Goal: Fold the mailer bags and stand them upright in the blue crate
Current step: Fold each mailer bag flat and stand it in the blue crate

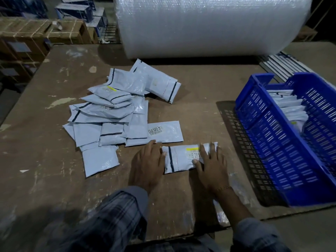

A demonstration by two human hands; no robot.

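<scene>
a single wide-angle view from the person's head, looking forward and down over the brown table (54, 160). it sits close above both forearms at the bottom edge, with the bubble wrap roll (209, 24) filling the far top; straight lines bend near the edges.

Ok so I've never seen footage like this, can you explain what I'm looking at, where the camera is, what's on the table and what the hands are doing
There is no machine here: a person works with bare hands, and the single picture comes from a camera worn on the head, looking forward and down.

On the worn wooden table lies a loose pile of grey mailer bags. The blue crate stands at the right, with bags already standing in it. Behind is a big roll of bubble wrap.

Both hands lie on one mailer bag in front. The left hand rests flat at its left end, and the right hand presses on its right end with fingers straight. Neither hand has a closed grip on it.
</scene>
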